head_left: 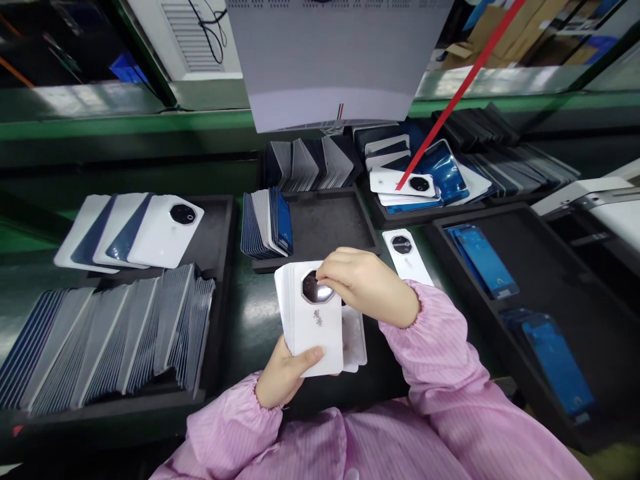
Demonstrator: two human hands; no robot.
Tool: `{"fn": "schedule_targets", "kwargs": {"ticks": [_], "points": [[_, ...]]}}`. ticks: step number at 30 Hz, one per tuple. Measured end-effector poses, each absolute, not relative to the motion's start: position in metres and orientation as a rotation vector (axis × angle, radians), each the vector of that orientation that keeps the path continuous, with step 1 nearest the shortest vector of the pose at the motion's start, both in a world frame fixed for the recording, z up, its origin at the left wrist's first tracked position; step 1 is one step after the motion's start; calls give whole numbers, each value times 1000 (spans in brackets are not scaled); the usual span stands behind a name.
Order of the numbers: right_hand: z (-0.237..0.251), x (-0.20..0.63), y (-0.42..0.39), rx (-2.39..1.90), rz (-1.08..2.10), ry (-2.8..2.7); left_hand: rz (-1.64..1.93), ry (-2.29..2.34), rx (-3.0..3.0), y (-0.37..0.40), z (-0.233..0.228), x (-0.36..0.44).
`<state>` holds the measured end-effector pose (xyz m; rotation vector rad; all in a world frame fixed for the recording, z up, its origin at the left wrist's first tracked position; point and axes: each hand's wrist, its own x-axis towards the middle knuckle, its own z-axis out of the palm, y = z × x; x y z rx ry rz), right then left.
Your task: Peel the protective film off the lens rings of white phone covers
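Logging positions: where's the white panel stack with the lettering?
Head view, just below centre: the panel stack is held in the left hand, the right hand at its dark window, on the near side of the middle black tray.

Panels: white, smooth, with a soft sheen; we cannot tell plastic from glass. Disc: dark, mirror-glossy. Blue sheets: smooth, shiny. Trays: black, matt, plastic or foam by look. Bench: dark green, smooth; we note a bright reflection on it. Sleeves: pink striped cloth, matt, puckered at the cuffs. Hood: grey, smooth, like painted metal. Cartons: brown paperboard, matt.
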<state>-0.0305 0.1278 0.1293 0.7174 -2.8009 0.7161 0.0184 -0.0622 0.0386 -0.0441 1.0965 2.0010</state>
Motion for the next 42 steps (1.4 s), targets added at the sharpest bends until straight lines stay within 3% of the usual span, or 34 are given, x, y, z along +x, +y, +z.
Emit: {"fn": "schedule_targets", "kwargs": {"ticks": [10,26,35,42], "points": [[150,-19,137,892,1163,-2644,2021,1071,-85,-61,42,15],[132,-35,135,709,1010,-2748,2002,1073,-63,-61,41,16],[119,-38,131,362,672,-2868,2059,1080,-64,-60,37,17],[111,-41,158,72,1433,-2677,2126,996,23,-62,39,17]]}}
